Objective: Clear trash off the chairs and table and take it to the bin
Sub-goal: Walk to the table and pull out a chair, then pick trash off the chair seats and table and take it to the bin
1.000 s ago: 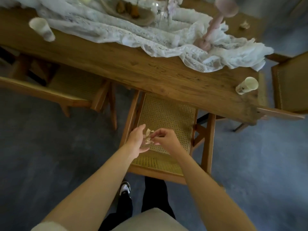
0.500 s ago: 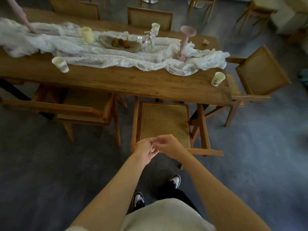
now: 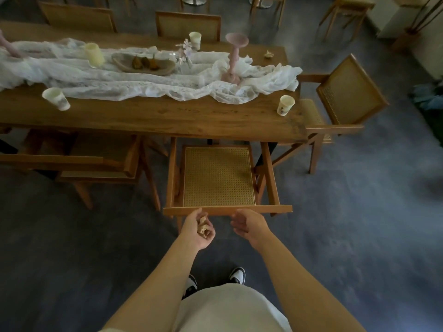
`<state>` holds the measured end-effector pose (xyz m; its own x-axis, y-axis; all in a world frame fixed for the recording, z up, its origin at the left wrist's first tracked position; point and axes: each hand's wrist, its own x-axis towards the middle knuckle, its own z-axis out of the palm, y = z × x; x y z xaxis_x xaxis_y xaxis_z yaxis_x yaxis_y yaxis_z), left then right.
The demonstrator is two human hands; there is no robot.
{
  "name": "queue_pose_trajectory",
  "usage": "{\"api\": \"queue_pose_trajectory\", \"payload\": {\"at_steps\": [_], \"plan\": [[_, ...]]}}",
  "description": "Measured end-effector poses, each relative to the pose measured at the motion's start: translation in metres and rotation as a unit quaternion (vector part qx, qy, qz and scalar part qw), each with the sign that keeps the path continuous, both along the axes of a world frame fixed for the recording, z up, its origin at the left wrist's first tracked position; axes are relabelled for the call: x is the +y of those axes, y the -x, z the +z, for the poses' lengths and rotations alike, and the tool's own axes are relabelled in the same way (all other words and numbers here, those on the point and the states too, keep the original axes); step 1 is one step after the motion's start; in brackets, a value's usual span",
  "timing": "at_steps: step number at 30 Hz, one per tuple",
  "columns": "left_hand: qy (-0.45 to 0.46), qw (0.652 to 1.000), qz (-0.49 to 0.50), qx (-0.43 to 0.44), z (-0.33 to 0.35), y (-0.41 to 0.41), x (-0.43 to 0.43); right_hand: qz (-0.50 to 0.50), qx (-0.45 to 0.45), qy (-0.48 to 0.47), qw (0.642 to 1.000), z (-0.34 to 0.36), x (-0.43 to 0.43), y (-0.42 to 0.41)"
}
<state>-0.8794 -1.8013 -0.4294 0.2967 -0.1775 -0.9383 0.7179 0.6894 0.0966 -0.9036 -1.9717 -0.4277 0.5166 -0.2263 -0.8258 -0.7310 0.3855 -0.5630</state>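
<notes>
Trash: left cup [image 3: 56,98] on table [image 3: 167,116]; far cup [image 3: 195,40]; wad [image 3: 203,228] in left hand [image 3: 195,233], fingers curled round it, at the chair's [image 3: 218,176] near rail; right hand [image 3: 248,224] just beside, fingers loose, empty; right cup [image 3: 285,105] at table edge; scrap [image 3: 269,53] far right. Risk: loose cupped hold, wad pieces may drop on the walk; bin not seen. Half a second ago both hands met over the wad; now apart, right hand has let go.
</notes>
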Motion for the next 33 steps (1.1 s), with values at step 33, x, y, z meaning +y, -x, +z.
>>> {"api": "queue_pose_trajectory", "payload": {"at_steps": [33], "plan": [[-0.081,0.984,0.111,0.112,-0.069,-0.084,-0.022,-0.365,0.157,-0.178,0.900,-0.074,-0.021,-0.082]]}}
